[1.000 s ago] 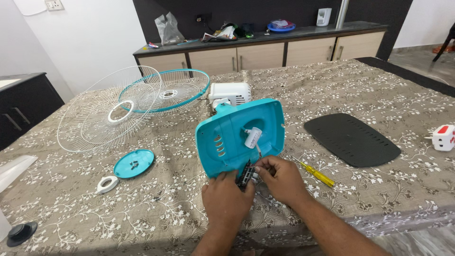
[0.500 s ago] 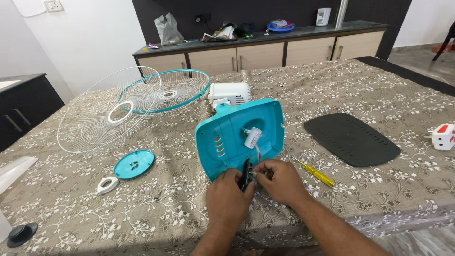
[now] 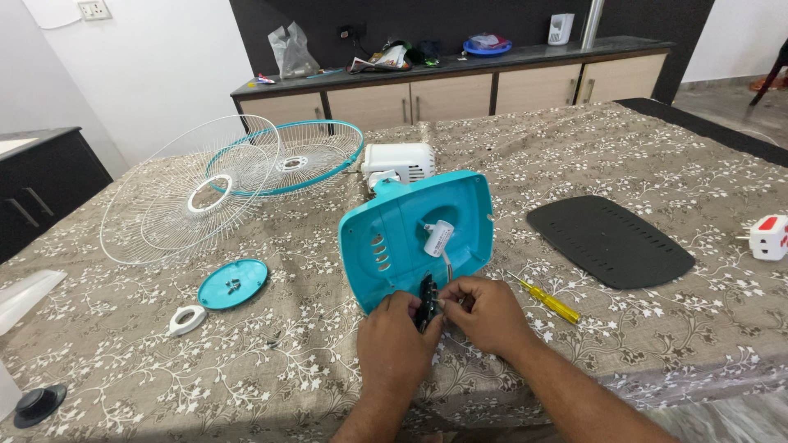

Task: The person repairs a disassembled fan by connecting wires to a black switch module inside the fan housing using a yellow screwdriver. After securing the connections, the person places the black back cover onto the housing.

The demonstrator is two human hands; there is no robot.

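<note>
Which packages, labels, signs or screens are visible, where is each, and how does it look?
Plastic bag: on the sideboard, left end; crumpled, clear grey.
Papers: on the sideboard, middle; flat, colourful.
Label on the white cylinder: inside the teal housing; small, dark print.
No screens or signs.

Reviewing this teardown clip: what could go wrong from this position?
1. Both hands, left hand and right hand, pinch a small black part wired into the tilted teal housing; a tug might strain the thin wires.
2. The housing stands on edge and could tip.
3. The yellow screwdriver lies beside the right forearm and may get knocked off the table.
</note>
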